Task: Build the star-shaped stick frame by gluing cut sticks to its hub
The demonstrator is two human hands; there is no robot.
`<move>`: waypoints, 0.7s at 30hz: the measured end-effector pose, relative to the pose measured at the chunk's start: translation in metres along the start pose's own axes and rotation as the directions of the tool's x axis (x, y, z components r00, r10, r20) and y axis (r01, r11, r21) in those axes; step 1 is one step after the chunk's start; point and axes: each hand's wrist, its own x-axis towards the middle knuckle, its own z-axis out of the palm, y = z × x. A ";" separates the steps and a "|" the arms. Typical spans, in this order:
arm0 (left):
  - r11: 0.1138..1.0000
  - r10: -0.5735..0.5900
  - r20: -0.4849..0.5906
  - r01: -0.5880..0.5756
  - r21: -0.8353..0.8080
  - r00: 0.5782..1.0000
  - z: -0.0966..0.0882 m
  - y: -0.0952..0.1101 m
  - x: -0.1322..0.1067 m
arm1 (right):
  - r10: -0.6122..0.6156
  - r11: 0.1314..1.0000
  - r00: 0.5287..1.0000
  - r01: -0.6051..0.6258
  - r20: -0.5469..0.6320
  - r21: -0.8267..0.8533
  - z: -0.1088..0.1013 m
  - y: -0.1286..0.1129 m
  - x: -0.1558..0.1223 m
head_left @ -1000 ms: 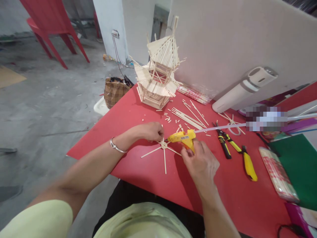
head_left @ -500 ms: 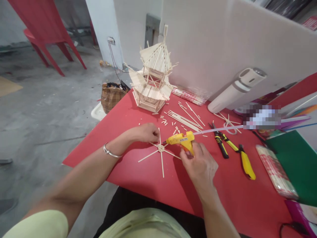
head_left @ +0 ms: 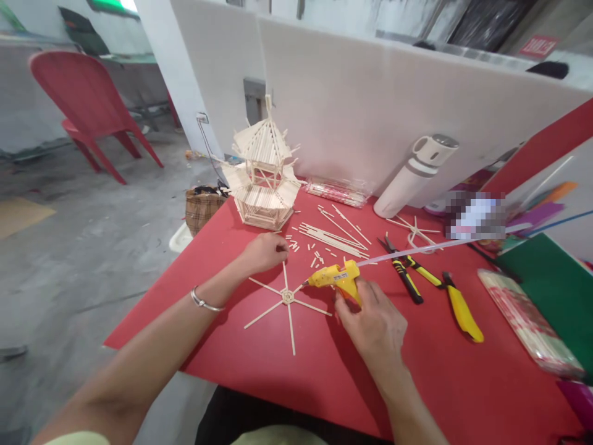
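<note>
My right hand [head_left: 375,321] is wrapped round the handle of a yellow hot glue gun [head_left: 336,276], with a long clear glue stick out of its back. The nozzle points left, just above a spoke of a star-shaped frame [head_left: 288,297] of thin wooden sticks that lies flat on the red table [head_left: 222,337]. My left hand [head_left: 265,252] is closed, fingertips curled together, beyond the frame and beside scattered short stick pieces [head_left: 294,245]. Anything between those fingertips is too small or hidden to make out.
A stick-built pagoda model [head_left: 266,179] stands at the back. Behind the gun lie long loose sticks [head_left: 331,238], yellow-black pliers [head_left: 407,278] and a second star-shaped piece [head_left: 416,230]. A white bottle [head_left: 414,176] leans at the partition. Packed sticks [head_left: 528,321] lie at right.
My left hand has moved from over the star frame to the short stick pieces beyond it. My right hand still holds the glue gun near the frame. The head view has tilted upward.
</note>
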 end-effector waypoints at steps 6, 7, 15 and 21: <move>0.978 -0.044 -0.076 0.058 0.199 0.996 0.005 -0.002 0.023 | 0.049 0.999 0.999 -0.049 0.007 0.016 0.004 0.013 0.002; 0.970 -0.048 -0.083 0.066 0.233 0.995 0.006 -0.002 0.025 | 0.059 0.998 0.998 -0.059 0.007 0.029 0.006 0.015 0.002; 0.921 -0.139 -0.085 0.161 0.355 0.987 0.006 0.001 0.037 | 0.084 0.988 0.996 -0.087 0.031 0.125 0.012 0.020 0.000; 0.876 -0.196 -0.013 0.181 0.447 0.981 0.002 0.012 0.046 | 0.110 0.982 0.993 -0.115 0.038 0.147 0.007 0.022 0.000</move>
